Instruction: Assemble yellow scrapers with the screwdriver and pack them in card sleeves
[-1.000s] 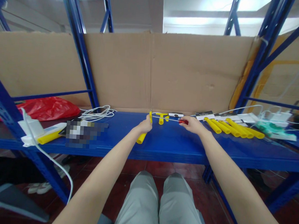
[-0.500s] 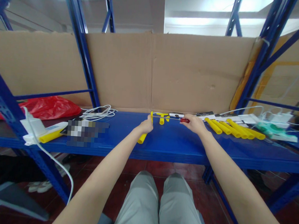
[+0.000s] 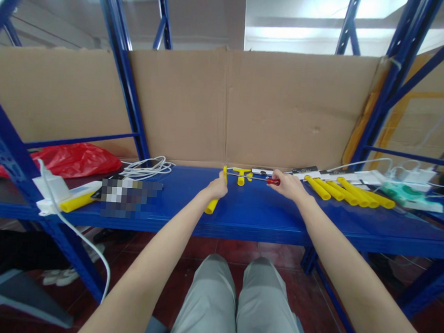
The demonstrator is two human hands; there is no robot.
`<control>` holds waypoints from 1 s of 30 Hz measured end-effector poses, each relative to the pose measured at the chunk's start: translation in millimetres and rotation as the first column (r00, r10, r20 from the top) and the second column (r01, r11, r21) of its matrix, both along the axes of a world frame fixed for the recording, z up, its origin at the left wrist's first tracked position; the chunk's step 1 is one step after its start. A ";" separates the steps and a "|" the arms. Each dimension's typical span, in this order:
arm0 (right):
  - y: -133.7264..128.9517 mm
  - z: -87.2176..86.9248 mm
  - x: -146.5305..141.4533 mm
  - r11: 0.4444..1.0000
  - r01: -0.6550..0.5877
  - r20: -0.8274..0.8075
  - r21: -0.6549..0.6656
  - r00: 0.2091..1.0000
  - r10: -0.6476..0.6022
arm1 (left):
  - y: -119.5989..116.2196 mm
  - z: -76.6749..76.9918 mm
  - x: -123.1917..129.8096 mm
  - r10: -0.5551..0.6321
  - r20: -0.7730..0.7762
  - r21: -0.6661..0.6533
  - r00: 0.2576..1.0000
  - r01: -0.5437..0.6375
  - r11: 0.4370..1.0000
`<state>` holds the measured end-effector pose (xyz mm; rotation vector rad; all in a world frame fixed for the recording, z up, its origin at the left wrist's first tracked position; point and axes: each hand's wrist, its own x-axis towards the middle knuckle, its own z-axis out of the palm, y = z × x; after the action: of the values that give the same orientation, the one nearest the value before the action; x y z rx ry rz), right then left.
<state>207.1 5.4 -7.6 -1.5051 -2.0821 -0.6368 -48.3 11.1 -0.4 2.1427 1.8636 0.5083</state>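
My left hand [image 3: 217,186] is closed round a yellow tubular handle [image 3: 211,206], whose lower end sticks out below the fist; a small yellow part shows above it. My right hand [image 3: 287,184] grips a screwdriver [image 3: 273,182] by its red handle. The thin metal shaft runs leftward, almost level, with its tip at the yellow piece by my left hand. Whether the tip sits in a screw is too small to tell. Just behind the shaft, a yellow T-shaped piece [image 3: 241,177] lies on the blue shelf [image 3: 249,214].
Several yellow tubes [image 3: 351,193] lie side by side at the right, near white strips and a green-and-white bundle [image 3: 404,192]. At the left are a coiled white cable [image 3: 149,167], a red plastic bag [image 3: 78,159] and another yellow tube [image 3: 77,202]. Cardboard [image 3: 287,110] closes off the back.
Both hands keep nearly the same place and hold. The red screwdriver handle looks slightly turned within my right fingers. The whole view has shifted a little.
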 end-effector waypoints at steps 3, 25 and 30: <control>0.1 0.7 0.2 1.000 -0.014 0.020 0.026 1.000 0.013 | -1.1 0.8 1.2 0.019 -0.020 0.003 1.000 -0.019 1.000; 0.3 0.0 0.1 0.999 0.011 -0.036 -0.032 0.999 -0.012 | -0.4 -1.0 1.2 0.025 -0.088 0.040 0.996 -0.021 0.999; 2.0 -1.0 1.7 0.998 -0.057 -0.033 0.032 0.998 0.059 | -2.6 0.0 2.3 0.031 -0.096 0.043 0.995 -0.027 0.999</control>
<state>208.8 7.4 -8.7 -1.4234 -2.0726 -0.6146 -46.0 8.5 -0.4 2.2068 1.9539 0.4608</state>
